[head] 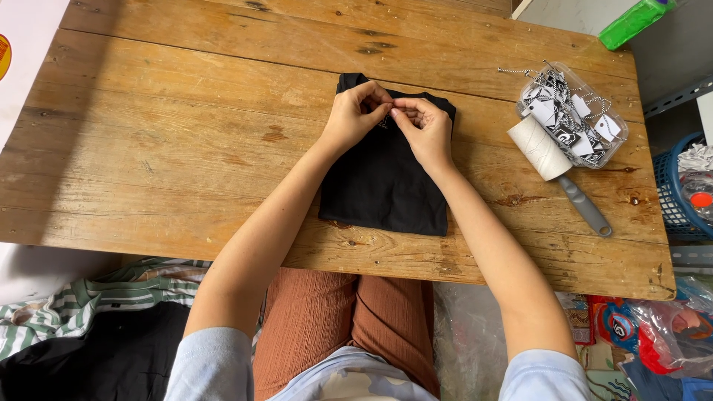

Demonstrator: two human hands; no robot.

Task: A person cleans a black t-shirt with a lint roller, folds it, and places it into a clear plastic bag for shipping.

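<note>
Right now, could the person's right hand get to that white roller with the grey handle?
Probably yes: the right hand pinches at the black garment, and bare wooden table lies between it and the white roller.

A clear plastic tray [616, 148] at the table's right end holds small black-and-white hang tags [543, 111] on twisted strings. A green package [633, 21] lies beyond the far right corner. Crinkled red and blue plastic packages [672, 334] sit on the floor at lower right.

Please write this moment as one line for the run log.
left hand: pinching at top of folded black garment | right hand: pinching same spot | table: lint roller, clear tag tray
</note>
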